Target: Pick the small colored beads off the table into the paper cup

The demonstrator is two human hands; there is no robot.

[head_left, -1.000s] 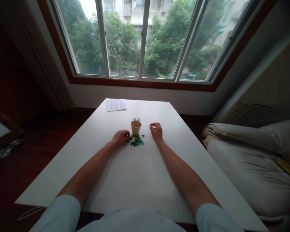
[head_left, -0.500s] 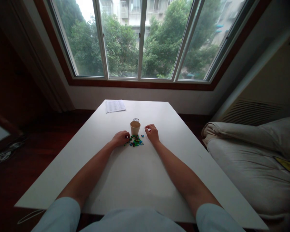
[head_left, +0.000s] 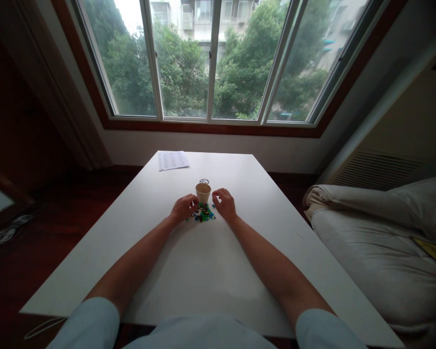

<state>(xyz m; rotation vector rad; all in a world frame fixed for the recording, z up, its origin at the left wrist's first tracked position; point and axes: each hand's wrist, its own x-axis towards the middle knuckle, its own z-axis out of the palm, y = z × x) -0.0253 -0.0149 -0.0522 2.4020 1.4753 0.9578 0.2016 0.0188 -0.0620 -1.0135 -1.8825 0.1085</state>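
A tan paper cup [head_left: 203, 194] stands upright on the white table, its mouth facing up. Right in front of it lies a loose pile of small green, blue and dark pieces [head_left: 204, 213], too small to name for certain. My left hand [head_left: 184, 207] is at the pile's left edge, thumb and fingertips curled together in a pinch. On the cup's right side, my right hand [head_left: 224, 202] hovers close to the rim with thumb and forefinger bent toward each other. Whatever either pinch holds is too small to make out.
A small dark-rimmed round thing [head_left: 204, 181] lies just behind the cup. Printed sheets [head_left: 173, 160] rest at the table's far left corner. The white table [head_left: 203, 271] reaches toward the window. A padded, cloth-covered seat [head_left: 352, 247] stands to the right.
My right hand has moved left, closer to the cup. My left hand has risen slightly and shifted right toward the cup's base. The cup has stayed in place.
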